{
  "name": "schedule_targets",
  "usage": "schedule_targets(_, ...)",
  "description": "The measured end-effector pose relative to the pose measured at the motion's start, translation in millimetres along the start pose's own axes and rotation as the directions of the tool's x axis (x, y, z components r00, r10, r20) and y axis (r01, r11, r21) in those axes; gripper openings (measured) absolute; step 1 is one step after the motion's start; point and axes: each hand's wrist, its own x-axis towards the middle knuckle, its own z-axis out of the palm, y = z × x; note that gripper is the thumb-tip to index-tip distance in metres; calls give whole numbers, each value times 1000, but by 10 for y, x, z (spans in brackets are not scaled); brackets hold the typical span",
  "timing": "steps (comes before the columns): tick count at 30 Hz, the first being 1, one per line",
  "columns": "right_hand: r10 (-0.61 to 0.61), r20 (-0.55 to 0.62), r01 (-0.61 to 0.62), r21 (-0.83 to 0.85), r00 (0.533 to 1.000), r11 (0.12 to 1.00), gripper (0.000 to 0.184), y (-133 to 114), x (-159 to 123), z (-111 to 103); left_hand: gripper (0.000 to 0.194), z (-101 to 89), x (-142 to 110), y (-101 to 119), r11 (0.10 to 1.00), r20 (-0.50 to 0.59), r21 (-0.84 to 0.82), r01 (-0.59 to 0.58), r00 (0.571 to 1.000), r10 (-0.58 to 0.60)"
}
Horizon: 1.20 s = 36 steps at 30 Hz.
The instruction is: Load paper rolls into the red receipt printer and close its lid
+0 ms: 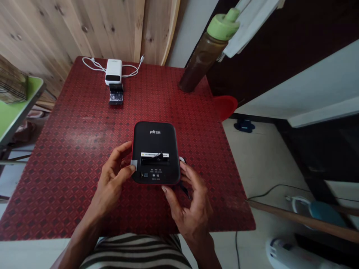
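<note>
Viewed from my head, with 12 o'clock pointing away from me. I am holding a black device (pixel 155 149) with a red rim in front of my chest, over the middle of the near half of a red table (pixel 56 168). I cannot tell whether the device is resting on the table or lifted just above it.

My left hand (pixel 112 179) is at the device's 9 o'clock edge. Its thumb is pressing on a small grey tab (pixel 134 164) there, and its curled fingers (pixel 120 149) are reaching toward the same edge, so the grip is a narrow pinch around the tab and edge.

My right hand (pixel 193 201) is spread wider around the device's 4 o'clock corner. Its index fingertip (pixel 183 166) is touching the right edge, and its thumb (pixel 165 190) is pressing near the lower edge. A black cord (pixel 183 188) is running beneath these fingers.

On the table, a white power bank (pixel 113 71) with a white cable (pixel 92 64) is lying at 11 o'clock, and a small black packet (pixel 116 93) is lying just in front of it. A brown bottle (pixel 203 52) with a green cap is standing at 1 o'clock, tilted in view.
</note>
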Motion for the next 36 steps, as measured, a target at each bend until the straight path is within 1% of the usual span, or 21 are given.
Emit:
schedule_targets(4,54,12,-54,34,998,998,69,34,-2,13,52,91,0,-2,998,-70,-57,22,997,-26)
schedule_targets(8,61,27,-62,28,998,998,67,71,-9,4,55,155,-24,13,994,-129,-93,55,989,-67)
schedule_targets(10,60,27,-61,29,998,998,67,79,-4,3,56,165,-35,15,993,-135,-95,64,988,-76)
schedule_targets(14,45,15,-46,71,999,996,70,83,1,24,55,167,-31,3,996,-126,-81,41,991,-51)
schedule_targets(17,49,10,-50,76,999,996,71,90,-14,25,56,165,-14,-5,999,-100,-32,16,995,-19)
schedule_targets(19,58,29,-59,70,998,996,69,99,-3,-14,56,156,-6,-9,1000,-92,8,-7,996,8)
schedule_targets(22,27,86,-35,94,996,995,62,106,127,-133,56,126,-2,-23,999,-67,30,-39,997,41)
schedule_targets(24,-38,102,30,78,994,996,49,96,312,-206,55,95,0,-41,998,-34,33,-53,998,54)
schedule_targets(26,-123,105,122,23,987,992,39,75,553,-222,55,61,7,-68,997,0,36,-74,997,75)
schedule_targets(28,-218,150,222,-15,964,975,38,46,803,-162,56,29,21,-101,993,29,38,-109,994,108)
schedule_targets(31,-330,310,361,-47,891,931,33,-19,1110,28,58,-7,46,-153,987,55,43,-153,987,151)
schedule_targets(33,-320,455,403,-94,831,910,29,-82,1249,167,60,-24,56,-183,985,66,49,-163,985,160)
schedule_targets(36,-225,636,429,-185,738,884,26,-178,1381,335,62,-39,59,-217,985,69,56,-166,984,162)
